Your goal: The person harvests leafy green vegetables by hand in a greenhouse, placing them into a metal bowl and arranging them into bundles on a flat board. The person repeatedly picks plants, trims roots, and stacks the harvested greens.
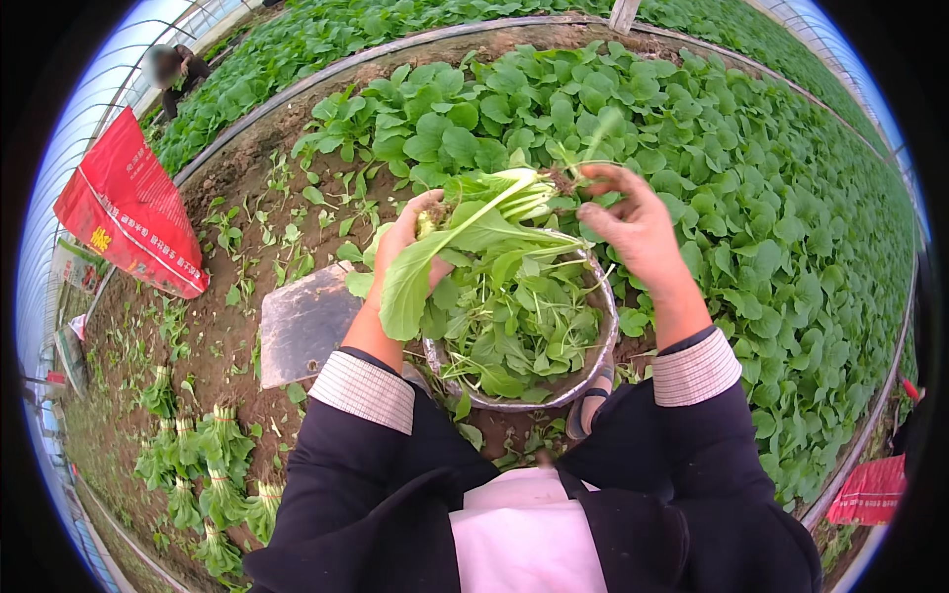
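Observation:
My left hand (400, 244) is closed around a bunch of uprooted leafy greens (482, 222), held over a round basin (611, 326). The pale stems and soil-covered roots (563, 180) point right. Beside those roots is my right hand (626, 215), thumb and fingers apart with nothing clearly gripped. A blurred green piece (606, 130) shows just above its fingers. Loose leaves and small plants (519, 326) lie in the basin, which stands on the soil between my feet. Hanging leaves partly cover my left fingers.
Growing greens (786, 244) fill the bed ahead and right. A flat, worn board (304, 326) lies left of the basin. Several tied bundles (221, 445) rest on the soil at lower left. A red printed bag (133, 215) stands beyond; another person (182, 74) crouches far left.

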The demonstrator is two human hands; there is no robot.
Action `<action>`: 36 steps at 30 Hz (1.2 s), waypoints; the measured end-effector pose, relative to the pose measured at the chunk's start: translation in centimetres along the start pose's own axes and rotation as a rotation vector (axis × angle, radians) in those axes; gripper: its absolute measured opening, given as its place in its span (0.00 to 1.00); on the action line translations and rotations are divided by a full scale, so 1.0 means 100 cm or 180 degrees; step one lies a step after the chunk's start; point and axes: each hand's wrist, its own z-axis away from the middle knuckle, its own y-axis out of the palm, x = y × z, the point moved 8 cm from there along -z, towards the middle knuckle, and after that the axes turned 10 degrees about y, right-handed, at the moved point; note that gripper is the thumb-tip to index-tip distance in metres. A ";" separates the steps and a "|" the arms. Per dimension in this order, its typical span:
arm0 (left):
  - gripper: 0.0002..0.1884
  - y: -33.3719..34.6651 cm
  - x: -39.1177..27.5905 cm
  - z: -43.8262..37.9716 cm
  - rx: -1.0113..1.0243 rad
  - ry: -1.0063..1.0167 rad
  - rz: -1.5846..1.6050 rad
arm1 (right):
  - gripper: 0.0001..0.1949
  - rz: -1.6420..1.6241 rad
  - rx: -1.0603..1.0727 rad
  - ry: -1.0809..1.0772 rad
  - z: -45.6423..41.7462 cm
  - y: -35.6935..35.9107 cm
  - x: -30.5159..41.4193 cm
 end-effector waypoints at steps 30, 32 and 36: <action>0.27 -0.017 0.038 0.002 -0.0492 -0.0524 0.0347 | 0.26 0.0209 0.0096 0.0667 -0.021 -0.043 -0.061; 0.29 -0.023 0.053 0.008 -0.0639 -0.1017 0.0765 | 0.27 -0.1113 0.0595 0.0722 -0.006 -0.010 -0.031; 0.29 -0.026 0.050 0.011 -0.0974 -0.0765 0.0138 | 0.21 -0.1711 0.0785 0.0530 0.008 0.020 0.005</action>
